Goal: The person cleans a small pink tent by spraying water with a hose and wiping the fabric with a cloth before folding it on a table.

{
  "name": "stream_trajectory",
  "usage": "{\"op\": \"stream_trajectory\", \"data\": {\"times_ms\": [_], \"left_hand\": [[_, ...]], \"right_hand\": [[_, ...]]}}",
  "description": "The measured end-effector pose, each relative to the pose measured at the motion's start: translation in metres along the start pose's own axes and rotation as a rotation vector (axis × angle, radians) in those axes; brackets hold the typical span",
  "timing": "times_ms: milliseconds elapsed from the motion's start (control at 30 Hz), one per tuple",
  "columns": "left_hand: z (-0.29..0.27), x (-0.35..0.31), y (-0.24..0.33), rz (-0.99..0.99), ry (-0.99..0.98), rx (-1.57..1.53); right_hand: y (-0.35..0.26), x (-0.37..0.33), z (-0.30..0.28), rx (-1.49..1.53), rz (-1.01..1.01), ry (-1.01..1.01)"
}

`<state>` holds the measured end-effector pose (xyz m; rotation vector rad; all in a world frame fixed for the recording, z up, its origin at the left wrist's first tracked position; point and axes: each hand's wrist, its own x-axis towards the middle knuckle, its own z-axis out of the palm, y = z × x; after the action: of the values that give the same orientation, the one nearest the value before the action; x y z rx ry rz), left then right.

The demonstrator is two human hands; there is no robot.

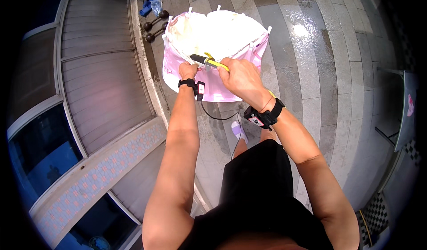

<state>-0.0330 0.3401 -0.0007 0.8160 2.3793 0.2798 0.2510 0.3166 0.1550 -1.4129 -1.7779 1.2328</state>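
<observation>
A pink foldable tub (213,83) with a pale inside and white posts around its rim stands in front of me. My left hand (189,69) is at its near side, the fingers closed on the edge of the pink fabric. My right hand (243,79) grips a black-and-yellow wand-like tool (201,59) by its yellow end. The black end points left over the tub's near rim, close above my left hand. A small yellow piece sticks up from the tool's middle. What kind of tool it is, I cannot make out. Part of its handle is hidden in my fist.
Grey paving (284,90) surrounds the tub, with a wet, shiny patch at the far right. Dark dumbbells (155,25) and a blue item (147,8) lie by the left wall. A folding table (404,108) stands at the right. A thin black cable (218,117) hangs between my wrist devices.
</observation>
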Motion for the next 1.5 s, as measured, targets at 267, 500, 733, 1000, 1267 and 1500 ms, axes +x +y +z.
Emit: {"op": "stream_trajectory", "data": {"times_ms": [267, 500, 733, 1000, 1267, 1500], "left_hand": [[-0.003, -0.005, -0.005, -0.016, 0.006, -0.069], [-0.003, -0.003, -0.004, -0.051, 0.012, -0.092], [-0.007, 0.002, -0.011, -0.072, 0.012, -0.116], [-0.015, -0.002, -0.028, -0.056, 0.019, -0.116], [-0.024, -0.023, -0.049, -0.095, -0.025, -0.112], [-0.018, -0.014, -0.071, -0.03, -0.044, -0.144]], "right_hand": [[-0.005, 0.003, -0.001, -0.052, 0.043, -0.025], [-0.012, 0.002, -0.003, -0.066, 0.044, -0.068], [-0.009, 0.005, 0.011, -0.143, 0.066, -0.055], [-0.003, 0.016, 0.008, -0.233, 0.148, -0.081], [-0.009, 0.014, 0.005, -0.31, 0.184, -0.085], [0.035, 0.025, -0.023, -0.47, 0.274, 0.017]]}}
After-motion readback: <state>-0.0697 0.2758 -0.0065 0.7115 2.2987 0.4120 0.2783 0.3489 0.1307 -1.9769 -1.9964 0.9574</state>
